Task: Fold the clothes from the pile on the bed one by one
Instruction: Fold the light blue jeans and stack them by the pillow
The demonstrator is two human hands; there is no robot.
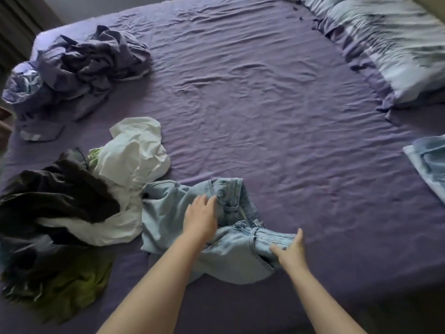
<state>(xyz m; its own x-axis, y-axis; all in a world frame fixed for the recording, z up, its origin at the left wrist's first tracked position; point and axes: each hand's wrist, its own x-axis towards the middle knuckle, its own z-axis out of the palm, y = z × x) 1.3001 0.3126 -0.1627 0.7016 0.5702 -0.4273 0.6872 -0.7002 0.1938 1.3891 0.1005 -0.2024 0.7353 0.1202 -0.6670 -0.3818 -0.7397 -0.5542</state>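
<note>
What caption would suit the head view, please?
Both hands, left hand and right hand, spread light-blue jeans beside the clothes pile.

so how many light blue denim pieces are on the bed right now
2 that I can see: the jeans under both hands near the front edge, and a folded piece at the right edge, partly cut off. The pile may hide more.

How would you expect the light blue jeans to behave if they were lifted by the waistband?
The jeans lie crumpled and bent, so they would probably hang limp rather than keep shape. The thick seamed waistband under the right hand looks easy to grip. Denim likely weighs more than the white garment beside them.
</note>
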